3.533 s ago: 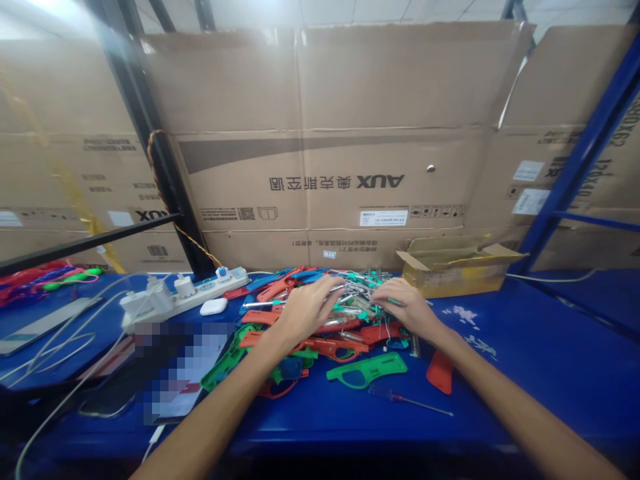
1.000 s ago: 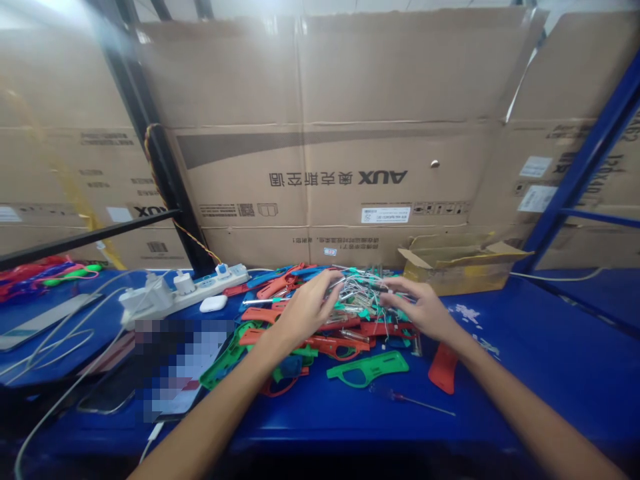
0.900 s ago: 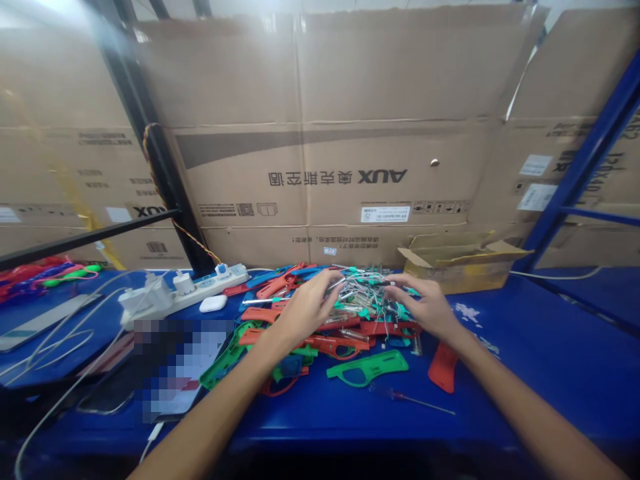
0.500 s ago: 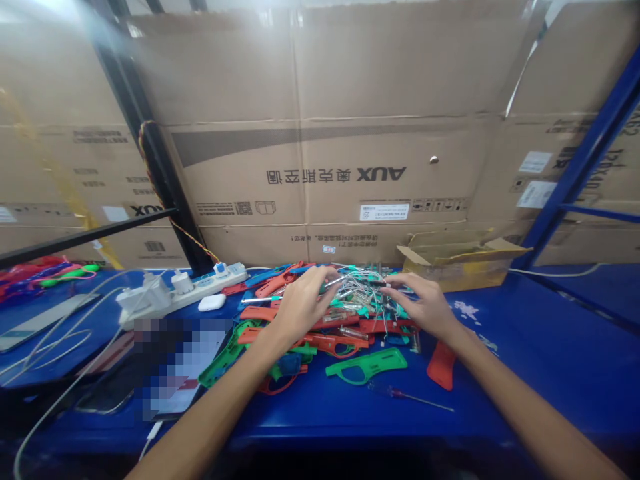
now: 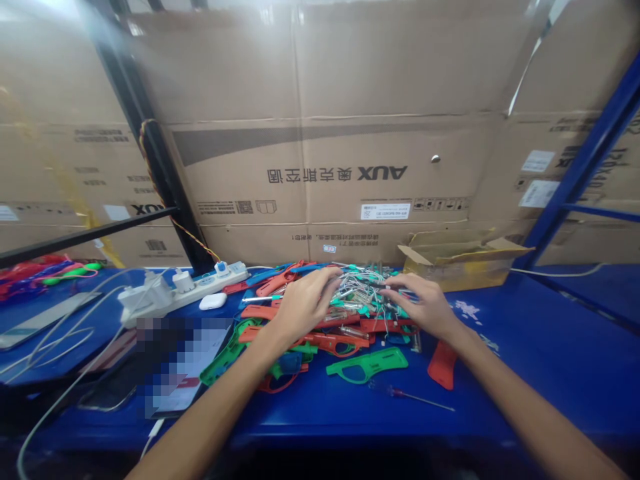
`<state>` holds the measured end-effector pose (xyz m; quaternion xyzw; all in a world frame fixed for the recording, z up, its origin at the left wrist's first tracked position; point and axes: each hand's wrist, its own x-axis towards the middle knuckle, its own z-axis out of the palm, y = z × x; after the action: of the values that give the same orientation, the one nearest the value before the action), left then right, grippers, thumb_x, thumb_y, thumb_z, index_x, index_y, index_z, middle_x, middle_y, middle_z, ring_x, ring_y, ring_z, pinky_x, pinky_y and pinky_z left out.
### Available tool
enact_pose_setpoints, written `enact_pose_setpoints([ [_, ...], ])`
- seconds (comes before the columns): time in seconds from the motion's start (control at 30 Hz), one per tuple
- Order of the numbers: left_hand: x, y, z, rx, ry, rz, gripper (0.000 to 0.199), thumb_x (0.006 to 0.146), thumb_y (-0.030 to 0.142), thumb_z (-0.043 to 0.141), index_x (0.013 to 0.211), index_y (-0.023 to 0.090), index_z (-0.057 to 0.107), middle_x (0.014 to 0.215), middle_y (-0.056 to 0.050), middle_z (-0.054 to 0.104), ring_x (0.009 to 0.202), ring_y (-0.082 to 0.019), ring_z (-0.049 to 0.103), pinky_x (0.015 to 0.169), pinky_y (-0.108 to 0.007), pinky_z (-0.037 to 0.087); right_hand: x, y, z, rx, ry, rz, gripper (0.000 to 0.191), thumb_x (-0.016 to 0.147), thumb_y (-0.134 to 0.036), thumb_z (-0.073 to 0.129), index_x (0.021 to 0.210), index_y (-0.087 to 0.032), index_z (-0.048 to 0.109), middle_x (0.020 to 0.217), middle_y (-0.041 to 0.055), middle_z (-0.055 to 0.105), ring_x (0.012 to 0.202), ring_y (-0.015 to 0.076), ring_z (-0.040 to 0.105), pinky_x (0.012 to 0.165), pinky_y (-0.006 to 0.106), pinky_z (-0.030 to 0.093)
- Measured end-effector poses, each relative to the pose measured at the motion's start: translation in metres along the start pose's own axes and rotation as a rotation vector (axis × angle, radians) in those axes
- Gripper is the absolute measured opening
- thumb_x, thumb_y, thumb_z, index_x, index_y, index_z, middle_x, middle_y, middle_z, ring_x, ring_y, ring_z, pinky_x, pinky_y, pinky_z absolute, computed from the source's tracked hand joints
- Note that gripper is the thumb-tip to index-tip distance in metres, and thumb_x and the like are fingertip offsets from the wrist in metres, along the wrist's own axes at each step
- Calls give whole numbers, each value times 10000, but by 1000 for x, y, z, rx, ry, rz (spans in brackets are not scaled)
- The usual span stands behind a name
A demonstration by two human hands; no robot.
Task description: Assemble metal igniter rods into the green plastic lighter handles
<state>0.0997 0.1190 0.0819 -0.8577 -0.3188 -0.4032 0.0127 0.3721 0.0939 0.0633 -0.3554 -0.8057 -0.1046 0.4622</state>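
Note:
My left hand (image 5: 306, 300) is over the left side of a heap of lighter parts, its fingers closed; what they hold, if anything, is hidden. My right hand (image 5: 424, 305) is at the heap's right side, thumb and fingertips pinched around something small and dark that I cannot make out. Between the hands lie thin metal rods and wires (image 5: 357, 288) mixed with teal pieces. Nearer me are orange lighter casings (image 5: 333, 343), some with clear tubes on them. A green casing half (image 5: 370, 365) lies in front, beside a screwdriver (image 5: 420, 399) with a clear reddish handle.
An opened cardboard box (image 5: 465, 270) stands at the back right. To the left are a power strip (image 5: 187, 293) with plugs, a white earbud case (image 5: 213, 301), phones and loose cables. A red casing piece (image 5: 442, 365) lies below my right wrist. Cardboard walls the back.
The metal rod that showed at my left fingertips is no longer visible there. My left fingers have shifted slightly; my right hand stays almost in place.

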Motion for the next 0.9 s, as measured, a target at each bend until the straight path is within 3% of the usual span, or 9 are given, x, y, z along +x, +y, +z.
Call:
enact_pose_setpoints([
  [0.17,-13,19,-21,17,-84,-1,207,1072,272,443,1162,245,627,1048,-43,767,904,-221,741,767,-327,570,2,-21,-15,-17,-39,-63,190,1013,-366,602,967,-233,730,878,62,786,798,222,727,771,374,569],
  [0.3,-58,44,-32,-123,-90,-84,205,1092,278,411,1179,263,595,993,-29,757,849,-195,740,729,-300,570,-23,-57,-22,-13,-110,-116,103,1019,-259,606,1074,-225,685,891,44,771,780,199,707,758,367,551],
  [0.43,-99,50,-23,-149,-91,-134,186,1092,283,428,1195,288,582,1053,-30,747,917,-207,741,762,-310,592,-62,-80,-10,28,-178,-18,118,1023,-234,585,1108,-244,666,967,47,758,862,221,704,819,410,557],
  [0.57,-112,44,-5,-120,-149,-96,211,1094,262,419,1207,272,598,1143,-56,711,1031,-225,709,862,-344,601,-85,-78,2,7,-233,93,172,1038,-270,537,1089,-280,701,1074,67,737,960,262,696,831,454,575],
  [0.9,-114,36,7,-26,-144,24,209,1093,281,454,1163,212,639,1017,-51,728,911,-232,679,807,-365,585,-95,-70,0,-33,-267,116,201,1050,-298,531,1074,-261,727,1163,79,722,1085,273,666,935,485,551],
])
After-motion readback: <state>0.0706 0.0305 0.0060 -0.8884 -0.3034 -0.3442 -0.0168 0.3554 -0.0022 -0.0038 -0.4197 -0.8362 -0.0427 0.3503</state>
